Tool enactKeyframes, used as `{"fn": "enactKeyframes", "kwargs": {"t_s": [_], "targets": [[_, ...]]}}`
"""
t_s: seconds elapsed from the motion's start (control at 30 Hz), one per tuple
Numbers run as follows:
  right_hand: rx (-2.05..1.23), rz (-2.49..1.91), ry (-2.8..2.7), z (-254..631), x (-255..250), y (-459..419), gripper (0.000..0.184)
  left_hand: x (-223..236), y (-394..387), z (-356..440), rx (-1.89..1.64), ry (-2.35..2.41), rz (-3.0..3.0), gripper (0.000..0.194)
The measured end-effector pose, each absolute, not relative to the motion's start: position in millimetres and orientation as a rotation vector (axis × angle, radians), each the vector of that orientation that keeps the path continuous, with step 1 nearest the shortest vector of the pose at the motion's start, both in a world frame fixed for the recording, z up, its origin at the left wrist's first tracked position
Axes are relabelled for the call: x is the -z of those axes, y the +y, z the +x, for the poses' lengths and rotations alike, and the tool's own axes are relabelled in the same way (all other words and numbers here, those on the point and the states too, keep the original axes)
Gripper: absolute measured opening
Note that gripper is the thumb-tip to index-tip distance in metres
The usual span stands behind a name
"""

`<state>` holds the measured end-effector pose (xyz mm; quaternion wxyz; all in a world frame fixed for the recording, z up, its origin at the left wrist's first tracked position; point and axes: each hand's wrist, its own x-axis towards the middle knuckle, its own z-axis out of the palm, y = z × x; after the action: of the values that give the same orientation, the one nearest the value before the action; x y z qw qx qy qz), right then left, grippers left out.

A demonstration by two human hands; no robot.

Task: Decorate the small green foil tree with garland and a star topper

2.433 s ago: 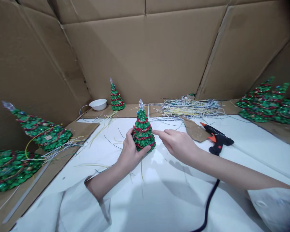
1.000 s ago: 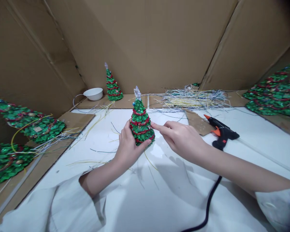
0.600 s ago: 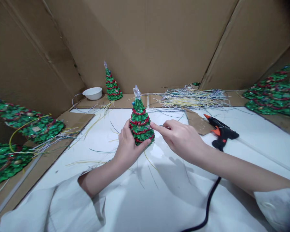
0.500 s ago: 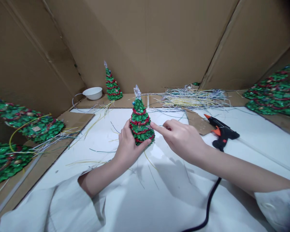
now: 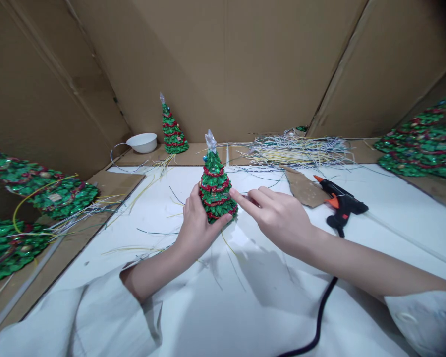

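Centre tree (image 5: 213, 178) glossy, rough; cardboard wall (image 5: 252, 69) matt; bowl (image 5: 142, 144) smooth.

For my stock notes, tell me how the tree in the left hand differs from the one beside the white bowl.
The near tree is gripped by the left hand; the far tree stands beside the bowl, no hand on it. The near tree looks larger in view; the far tree looks smaller, set back by the cardboard wall. Both are green and red cones with pale toppers.
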<state>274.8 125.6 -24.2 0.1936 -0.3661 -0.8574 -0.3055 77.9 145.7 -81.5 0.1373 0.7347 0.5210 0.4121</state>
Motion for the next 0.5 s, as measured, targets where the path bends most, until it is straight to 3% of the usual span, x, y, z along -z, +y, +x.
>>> {"fn": "enactKeyframes", "kwargs": {"t_s": [0.5], "targets": [[0.852, -1.09, -2.312, 271.4, 29.1, 120.9, 0.043, 80.2, 147.7, 75.9, -1.177, 1.49, 2.117, 0.093]]}}
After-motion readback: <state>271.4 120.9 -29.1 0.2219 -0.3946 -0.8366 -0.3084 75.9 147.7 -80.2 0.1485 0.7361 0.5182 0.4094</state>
